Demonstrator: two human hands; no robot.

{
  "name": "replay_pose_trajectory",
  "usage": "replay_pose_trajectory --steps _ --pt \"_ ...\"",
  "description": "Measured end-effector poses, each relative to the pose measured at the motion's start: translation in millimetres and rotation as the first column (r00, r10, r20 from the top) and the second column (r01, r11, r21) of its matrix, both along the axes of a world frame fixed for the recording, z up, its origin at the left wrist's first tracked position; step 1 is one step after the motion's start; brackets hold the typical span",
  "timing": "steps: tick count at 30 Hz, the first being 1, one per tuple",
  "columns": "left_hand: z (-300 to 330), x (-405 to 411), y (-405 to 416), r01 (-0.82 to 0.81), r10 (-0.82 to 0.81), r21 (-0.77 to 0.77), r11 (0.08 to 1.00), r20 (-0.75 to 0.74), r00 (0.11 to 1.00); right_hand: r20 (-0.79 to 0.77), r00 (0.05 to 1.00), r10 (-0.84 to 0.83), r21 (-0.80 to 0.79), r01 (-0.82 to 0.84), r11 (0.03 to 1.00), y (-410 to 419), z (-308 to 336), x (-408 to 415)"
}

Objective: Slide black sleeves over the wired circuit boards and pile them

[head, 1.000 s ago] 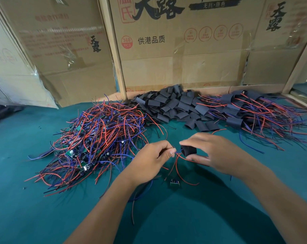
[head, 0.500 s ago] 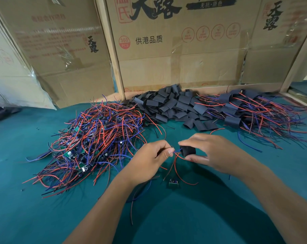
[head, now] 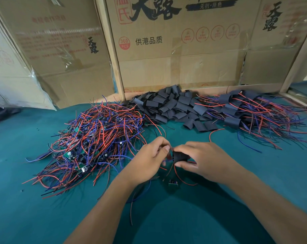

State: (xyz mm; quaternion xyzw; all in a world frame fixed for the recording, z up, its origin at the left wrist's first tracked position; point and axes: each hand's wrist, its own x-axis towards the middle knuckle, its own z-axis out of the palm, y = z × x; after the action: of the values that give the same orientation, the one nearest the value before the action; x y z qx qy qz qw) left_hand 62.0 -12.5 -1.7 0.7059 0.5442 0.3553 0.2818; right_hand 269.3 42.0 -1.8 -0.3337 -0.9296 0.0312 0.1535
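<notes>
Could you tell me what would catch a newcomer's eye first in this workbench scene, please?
First, the big tangle of red and blue wired circuit boards sprawled on the left of the green table. Behind the hands, a heap of loose black sleeves lies against the cardboard boxes, with the pile of sleeved boards to its right. In the foreground, the right hand holds a black sleeve while the left hand pinches wires at its mouth.

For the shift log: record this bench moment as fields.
left hand: pinches the wires at the sleeve's mouth
right hand: holds the black sleeve
board on the wires: hangs below the hands, not yet sleeved
unsleeved pile: on the left
empty sleeves: at the back, middle
finished pile: on the right
surface: green table
</notes>
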Motion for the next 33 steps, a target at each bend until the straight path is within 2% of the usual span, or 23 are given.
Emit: replay_pose_trajectory --steps 3,5,8,12,19,22,26,29,33 --pt "14.2 -18.8 -3.2 -0.002 0.009 0.061 0.998 -0.113 0.994 0.023 1.0 0.001 -0.02 -0.001 1.0 -1.9 -2.0 -3.6" --pt "21.9 -43.6 -7.8 -0.008 0.033 0.089 0.996 -0.275 0.961 0.02 1.0 0.008 -0.045 -0.007 0.999 -2.9 -2.9 -5.7" --pt "22.4 -76.8 -17.6 -0.044 0.032 -0.011 0.999 -0.517 0.855 0.03 0.999 0.016 -0.053 -0.015 0.998 -3.3 -3.2 -8.3" --pt "19.1 -81.4 -13.5 -0.069 0.026 -0.043 0.997 -0.63 0.776 0.052 0.998 0.018 -0.045 -0.016 0.999 -2.8 -3.0 -11.5" --pt "15.6 -84.1 -7.1 -0.132 0.102 0.006 0.991 -0.668 0.737 0.058 0.998 0.008 -0.039 -0.006 0.999 -3.2 -3.7 -14.4" --pt "16.3 -81.3 -5.8 -0.116 0.143 0.086 0.99 -0.678 0.721 0.059 0.998 -0.001 -0.036 0.003 0.999 -3.0 -3.4 -13.6" --pt "17.0 -70.7 -5.0 -0.034 0.166 0.212 0.977 -0.647 0.745 0.033 0.999 -0.033 -0.033 0.034 0.999 -2.0 -2.7 -9.3" --pt "15.6 -60.3 -4.6 0.039 0.143 0.267 0.963 -0.627 0.766 0.052 0.998 -0.045 0.037 0.043 0.998 -2.6 -1.8 -10.3" --pt "11.6 -43.4 -6.5 0.083 0.2 0.407 0.91 -0.605 0.771 0.132 0.985 -0.108 0.175 0.084 0.981 -1.7 1.3 -10.7"
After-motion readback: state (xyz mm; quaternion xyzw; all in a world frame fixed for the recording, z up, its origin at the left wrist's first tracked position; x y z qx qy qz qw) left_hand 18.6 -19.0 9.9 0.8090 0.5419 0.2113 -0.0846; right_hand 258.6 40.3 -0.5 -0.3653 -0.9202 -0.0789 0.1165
